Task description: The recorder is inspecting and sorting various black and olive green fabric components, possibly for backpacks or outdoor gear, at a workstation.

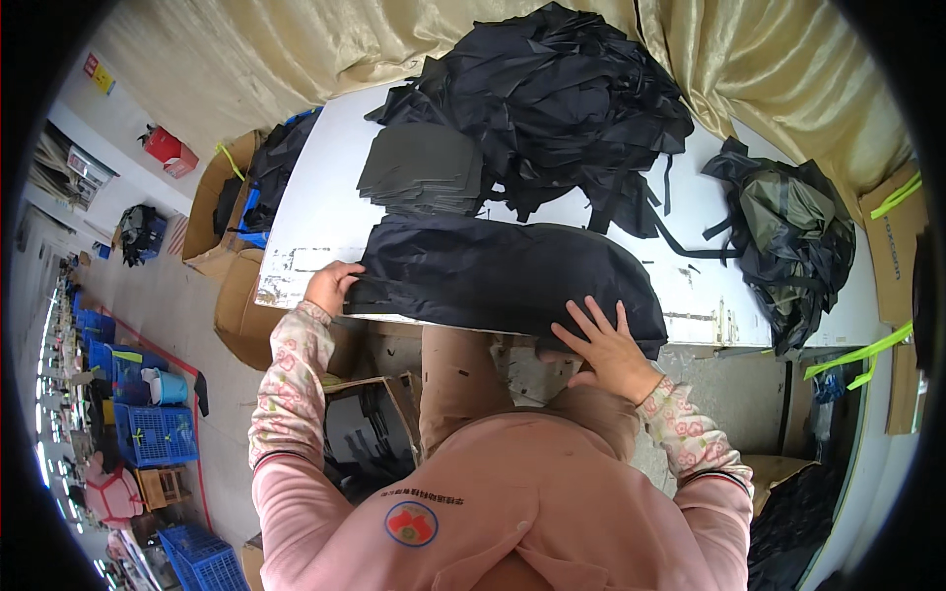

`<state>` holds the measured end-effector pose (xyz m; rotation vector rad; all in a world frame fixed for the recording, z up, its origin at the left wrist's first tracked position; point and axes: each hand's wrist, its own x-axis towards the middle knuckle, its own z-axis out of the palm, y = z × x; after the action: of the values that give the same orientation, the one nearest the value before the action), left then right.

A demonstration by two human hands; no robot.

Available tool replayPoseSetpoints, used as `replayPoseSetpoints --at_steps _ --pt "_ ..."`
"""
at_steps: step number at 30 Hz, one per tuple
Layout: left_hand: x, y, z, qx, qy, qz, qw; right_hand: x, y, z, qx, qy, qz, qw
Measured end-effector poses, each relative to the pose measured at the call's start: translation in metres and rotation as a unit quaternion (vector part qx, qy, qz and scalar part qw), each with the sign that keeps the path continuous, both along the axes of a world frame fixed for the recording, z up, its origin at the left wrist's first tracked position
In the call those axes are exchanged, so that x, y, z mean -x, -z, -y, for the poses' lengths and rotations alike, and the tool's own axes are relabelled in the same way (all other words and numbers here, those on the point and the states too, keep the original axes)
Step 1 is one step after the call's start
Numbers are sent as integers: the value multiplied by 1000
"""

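Note:
A long black fabric piece (493,271), perhaps a bag body, lies along the near edge of the white table. My left hand (332,288) pinches its left end between thumb and fingers. My right hand (613,352) rests with spread fingers on its near right edge, where the cloth hangs slightly over the table's edge. Just beyond the fabric sits a stack of dark grey sheets (419,167) with rounded corners. Behind them rises a large heap of black fabric pieces (552,98) with loose straps trailing to the right.
Another bundle of black and olive fabric (793,236) lies at the table's right end. Cardboard boxes (222,212) stand left of the white table (310,197), and another carton (892,246) is at the right. Gold curtains (365,39) hang behind. Blue crates (163,433) line the floor at far left.

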<state>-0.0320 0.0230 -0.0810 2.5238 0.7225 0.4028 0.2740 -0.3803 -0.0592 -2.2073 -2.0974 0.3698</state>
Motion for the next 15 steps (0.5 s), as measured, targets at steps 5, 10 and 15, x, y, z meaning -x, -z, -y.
replayPoseSetpoints --at_steps 5,10,15 --pt "3 -33 -5 -74 -47 -28 996 -3 -17 -8 32 -2 -46 998" --pt "-58 -105 52 -281 40 103 953 -20 -65 -58 -117 13 -199 973" --pt "-136 -128 110 -264 234 213 911 15 -59 -155 -185 -70 -623 757"
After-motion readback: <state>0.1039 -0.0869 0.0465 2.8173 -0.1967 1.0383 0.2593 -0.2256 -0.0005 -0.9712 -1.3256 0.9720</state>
